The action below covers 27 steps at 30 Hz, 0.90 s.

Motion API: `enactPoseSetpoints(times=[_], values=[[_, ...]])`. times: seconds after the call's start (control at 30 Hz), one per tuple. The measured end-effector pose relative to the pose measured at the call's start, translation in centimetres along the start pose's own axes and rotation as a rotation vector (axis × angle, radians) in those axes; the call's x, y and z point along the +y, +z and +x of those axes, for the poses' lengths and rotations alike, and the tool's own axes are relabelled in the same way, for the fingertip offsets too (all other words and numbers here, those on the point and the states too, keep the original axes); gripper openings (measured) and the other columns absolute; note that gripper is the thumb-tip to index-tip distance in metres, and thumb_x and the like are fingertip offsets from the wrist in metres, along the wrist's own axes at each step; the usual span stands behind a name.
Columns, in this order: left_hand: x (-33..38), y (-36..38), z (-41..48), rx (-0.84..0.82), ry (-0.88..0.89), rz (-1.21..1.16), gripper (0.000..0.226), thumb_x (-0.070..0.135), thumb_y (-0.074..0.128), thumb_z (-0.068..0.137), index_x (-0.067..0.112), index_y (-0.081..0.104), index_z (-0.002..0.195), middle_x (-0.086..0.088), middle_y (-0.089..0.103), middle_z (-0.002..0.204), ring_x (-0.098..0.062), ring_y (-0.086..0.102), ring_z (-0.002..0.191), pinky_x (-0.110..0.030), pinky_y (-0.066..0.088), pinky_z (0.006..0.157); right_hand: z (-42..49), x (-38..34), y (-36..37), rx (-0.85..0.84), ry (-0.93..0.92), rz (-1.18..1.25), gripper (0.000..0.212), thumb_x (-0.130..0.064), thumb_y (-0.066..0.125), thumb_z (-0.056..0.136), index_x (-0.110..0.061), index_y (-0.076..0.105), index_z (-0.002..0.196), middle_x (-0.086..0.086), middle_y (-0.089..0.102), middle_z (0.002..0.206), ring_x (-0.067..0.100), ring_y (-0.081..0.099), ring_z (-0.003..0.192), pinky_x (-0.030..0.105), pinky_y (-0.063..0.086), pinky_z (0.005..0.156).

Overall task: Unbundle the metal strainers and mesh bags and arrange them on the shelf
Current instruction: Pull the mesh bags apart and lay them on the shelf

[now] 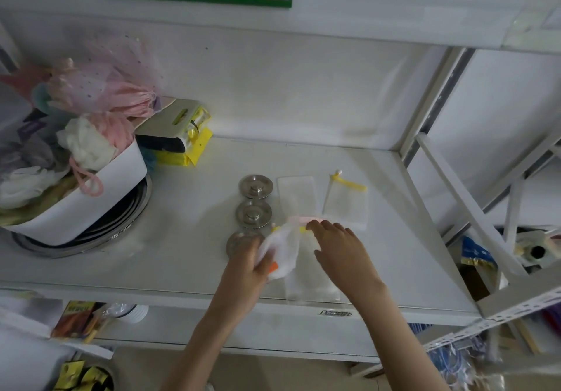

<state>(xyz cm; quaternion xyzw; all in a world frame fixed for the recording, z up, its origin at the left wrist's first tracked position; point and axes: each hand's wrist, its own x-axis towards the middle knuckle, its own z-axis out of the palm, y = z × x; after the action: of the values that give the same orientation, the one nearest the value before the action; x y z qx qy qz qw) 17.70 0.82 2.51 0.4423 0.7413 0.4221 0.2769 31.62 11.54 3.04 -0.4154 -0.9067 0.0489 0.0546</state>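
Observation:
Three round metal strainers lie in a column on the white shelf (pixel 182 238): the far one (pixel 256 186), the middle one (pixel 254 214), and a near one (pixel 239 243) partly hidden by my left hand. My left hand (pixel 253 264) grips a bundle of white mesh bags (pixel 283 251) with orange and yellow trim. Fingers spread, my right hand (pixel 340 244) hovers beside the bundle with its fingertips at the bundle's top edge. A flat mesh bag (pixel 297 197) lies right of the strainers, and a yellow-corded mesh bag (pixel 346 203) lies farther right. Another flat bag (pixel 306 287) rests under my hands.
A white tub (pixel 100 199) full of pink and white bath puffs sits on stacked metal pans (pixel 127 223) at the left. Yellow packaged goods (pixel 182 135) lie behind it. The shelf's metal uprights (pixel 461 208) stand at the right. A lower shelf holds packets (pixel 76 319).

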Motion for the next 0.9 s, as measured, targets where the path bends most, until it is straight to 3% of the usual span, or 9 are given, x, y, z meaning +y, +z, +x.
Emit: enactPoseSetpoints(times=[0.1, 0.2, 0.33, 0.47, 0.57, 0.67, 0.8, 0.9], values=[[0.4, 1.1, 0.1, -0.107, 0.09, 0.171, 0.02, 0.029, 0.046, 0.095, 0.013, 0.055, 0.101, -0.006, 0.061, 0.091, -0.028, 0.063, 0.093, -0.038, 0.047, 0.08, -2.2, -1.9, -1.1, 0.057, -0.024, 0.081, 0.068, -0.002, 0.062, 0.08, -0.023, 0.029, 0.136, 0.004, 0.054, 0.122, 0.025, 0.06, 0.104, 0.033, 0.05, 0.083], [0.4, 2.4, 0.1, -0.175, 0.159, 0.249, 0.02, 0.031, 0.046, 0.094, 0.018, 0.055, 0.105, -0.002, 0.059, 0.091, -0.021, 0.059, 0.092, -0.029, 0.037, 0.07, -3.9, -2.3, -1.3, 0.114, -0.012, 0.095, 0.084, -0.002, 0.075, 0.071, -0.031, 0.029, 0.135, 0.005, 0.053, 0.116, 0.025, 0.062, 0.086, 0.031, 0.052, 0.064], [0.9, 3.8, 0.2, -0.261, 0.214, 0.238, 0.013, 0.027, 0.051, 0.092, 0.025, 0.061, 0.1, 0.002, 0.061, 0.089, -0.012, 0.058, 0.084, -0.023, 0.038, 0.066, -5.3, -1.0, -0.8, 0.154, 0.088, 0.058, 0.054, -0.004, 0.084, 0.059, -0.024, 0.049, 0.096, 0.002, 0.047, 0.103, 0.023, 0.052, 0.078, 0.022, 0.036, 0.043], [1.6, 4.9, 0.7, -0.291, 0.204, 0.202, 0.015, 0.025, 0.057, 0.088, 0.021, 0.062, 0.102, -0.003, 0.063, 0.099, -0.012, 0.06, 0.09, -0.016, 0.039, 0.069, -5.7, 1.7, -1.0, 0.2, 0.204, 0.007, 0.03, -0.008, 0.088, 0.054, -0.012, 0.061, 0.067, 0.009, 0.058, 0.087, 0.028, 0.054, 0.072, 0.026, 0.04, 0.045], [1.6, 5.8, 1.7, -0.27, 0.191, 0.267, 0.018, 0.025, 0.056, 0.089, 0.018, 0.06, 0.105, -0.005, 0.063, 0.105, -0.015, 0.061, 0.099, -0.021, 0.043, 0.078, -5.4, 3.7, -1.6, 0.191, 0.3, 0.004, 0.016, -0.005, 0.075, 0.068, -0.007, 0.06, 0.07, 0.01, 0.059, 0.079, 0.031, 0.054, 0.073, 0.032, 0.04, 0.058], [1.7, 6.8, 3.0, -0.224, 0.164, 0.429, 0.017, 0.021, 0.051, 0.091, 0.016, 0.058, 0.105, -0.009, 0.061, 0.108, -0.024, 0.06, 0.101, -0.035, 0.049, 0.084, -4.5, 5.3, -2.1, 0.213, 0.392, 0.025, 0.019, -0.009, 0.059, 0.083, -0.012, 0.043, 0.072, 0.006, 0.049, 0.072, 0.025, 0.043, 0.068, 0.03, 0.03, 0.061], [2.0, 7.7, 4.5, -0.23, 0.136, 0.675, 0.024, 0.017, 0.041, 0.094, 0.01, 0.052, 0.114, -0.014, 0.056, 0.116, -0.031, 0.055, 0.107, -0.042, 0.048, 0.088, -3.0, 6.6, -1.6, 0.264, 0.473, 0.011, 0.011, -0.014, 0.058, 0.087, -0.006, 0.051, 0.087, 0.013, 0.06, 0.09, 0.029, 0.055, 0.075, 0.032, 0.036, 0.06], [1.6, 8.2, 5.0, -0.229, 0.11, 0.766, 0.026, 0.013, 0.04, 0.094, 0.009, 0.051, 0.117, -0.014, 0.055, 0.121, -0.032, 0.054, 0.111, -0.041, 0.047, 0.09, -2.6, 6.6, 0.4, 0.172, 0.527, -0.023, 0.026, -0.013, 0.051, 0.091, -0.006, 0.045, 0.115, 0.011, 0.06, 0.104, 0.028, 0.061, 0.092, 0.033, 0.045, 0.069]])
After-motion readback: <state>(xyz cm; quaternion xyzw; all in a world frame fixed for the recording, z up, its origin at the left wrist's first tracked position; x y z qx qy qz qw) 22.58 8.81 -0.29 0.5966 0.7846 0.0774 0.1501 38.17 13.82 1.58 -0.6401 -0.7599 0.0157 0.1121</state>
